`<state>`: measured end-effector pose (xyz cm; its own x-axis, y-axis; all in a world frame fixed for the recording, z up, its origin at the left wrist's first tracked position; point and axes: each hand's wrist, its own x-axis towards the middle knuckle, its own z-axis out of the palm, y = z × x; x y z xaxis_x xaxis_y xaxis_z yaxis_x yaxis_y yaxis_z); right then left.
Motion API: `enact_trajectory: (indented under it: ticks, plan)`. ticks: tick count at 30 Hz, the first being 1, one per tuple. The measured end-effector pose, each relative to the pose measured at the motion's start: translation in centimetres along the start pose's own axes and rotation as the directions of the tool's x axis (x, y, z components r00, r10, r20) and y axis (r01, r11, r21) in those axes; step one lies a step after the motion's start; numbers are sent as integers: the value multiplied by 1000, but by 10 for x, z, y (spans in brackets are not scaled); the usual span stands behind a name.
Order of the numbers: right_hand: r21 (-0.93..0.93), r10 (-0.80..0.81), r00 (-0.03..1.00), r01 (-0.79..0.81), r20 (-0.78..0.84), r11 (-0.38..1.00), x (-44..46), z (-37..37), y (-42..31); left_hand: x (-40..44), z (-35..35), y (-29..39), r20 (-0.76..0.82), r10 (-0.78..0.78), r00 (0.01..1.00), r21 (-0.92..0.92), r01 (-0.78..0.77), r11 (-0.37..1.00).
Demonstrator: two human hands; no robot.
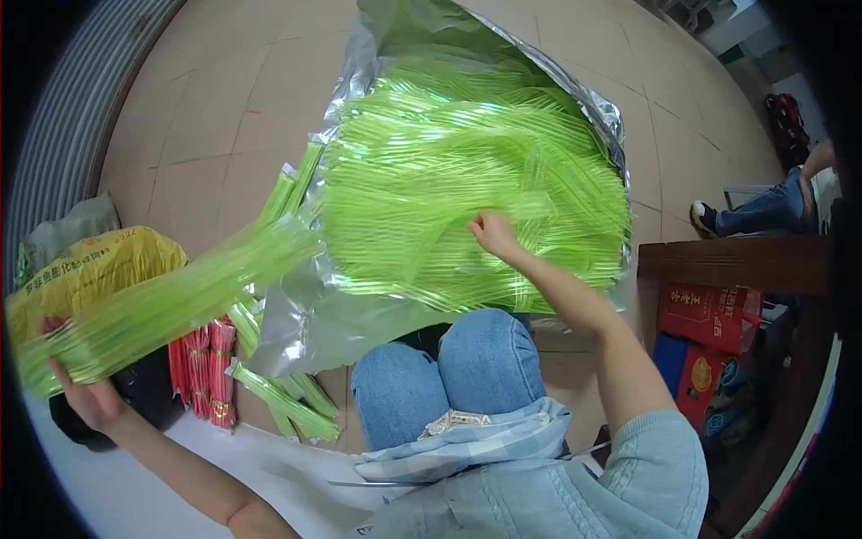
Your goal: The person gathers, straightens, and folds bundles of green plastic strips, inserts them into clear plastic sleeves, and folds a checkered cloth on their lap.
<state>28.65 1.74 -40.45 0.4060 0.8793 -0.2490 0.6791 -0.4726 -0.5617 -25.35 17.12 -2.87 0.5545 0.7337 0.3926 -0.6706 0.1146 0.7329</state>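
Note:
A large pile of shiny green strips (422,189) lies in an open silver-lined bag (310,328) in front of my knees. My right hand (493,235) is over the pile, fingers closed in a pinch; what they hold, if anything, is too small to name. At the far left my left hand (88,395) is wrapped round the end of a long bundle of green strips (180,296), blurred by motion. This bundle stretches from my left hand towards the bag's left edge.
Tied red bundles (221,373) and smaller green bundles (285,400) lie at lower left, near a yellow sack (99,260). A wooden table edge (732,268) stands at right, with red boxes (705,319) under it. Another person's leg (763,211) shows at far right.

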Motion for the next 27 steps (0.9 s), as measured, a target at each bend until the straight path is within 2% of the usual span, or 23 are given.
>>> enact_trajectory:
  ticks: [1,4,5,7,8,9,10,12,13,14,15,17,18,20,22,23,26,27]
  plan:
    - [202,276,947,-306,162,930,14,20,18,2,1,-16,-38,-29,999,26,30,999]
    - [277,284,958,-260,-48,925,6,-7,4,10,-1,-72,-227,-65,972,44,77,996]
    - [293,285,952,-243,-110,925,-1,-16,-8,16,9,-93,-233,-93,968,35,104,994]
    - [327,246,951,-175,-190,929,-5,-12,-30,19,15,-118,-409,-71,910,69,109,992]
    - [178,-48,969,93,-240,980,-2,-5,-32,17,17,-123,-504,-45,862,107,114,988]
    - [27,-341,905,359,-255,933,3,-3,-30,18,19,-128,-485,-40,874,133,119,984]
    - [-126,-604,761,592,-235,796,7,1,-32,23,19,-134,-461,-36,887,155,121,980]
    - [-250,-818,567,809,95,532,5,17,-48,26,20,-143,-420,-48,906,153,123,980]
    - [-273,-860,438,888,262,369,2,24,-55,26,19,-147,-401,-63,914,131,125,983]
    - [-269,-856,294,944,424,191,2,29,-59,26,20,-151,-381,-75,922,107,124,986]
    - [-286,-837,333,932,434,222,5,41,-59,26,21,-156,-379,-76,922,73,112,991]
    - [-333,-791,414,900,450,282,17,69,-55,25,31,-155,-453,-53,890,134,127,983]
    - [-343,-796,447,883,409,320,19,71,-53,24,35,-157,-485,-48,873,147,136,980]
    - [-380,-772,548,822,323,425,7,49,-59,16,29,-150,-379,-85,922,162,156,974]
    - [-302,-783,597,790,174,534,-7,18,-52,10,25,-149,-490,-68,869,134,152,979]
    - [-256,-786,610,779,97,573,-12,9,-48,7,18,-150,-497,-69,865,118,146,982]
    - [-189,-850,233,969,472,160,-31,-14,6,4,10,-158,-572,-60,818,104,145,984]
    - [-161,-779,233,972,582,170,-38,-16,28,6,16,-165,-616,-58,786,108,157,982]
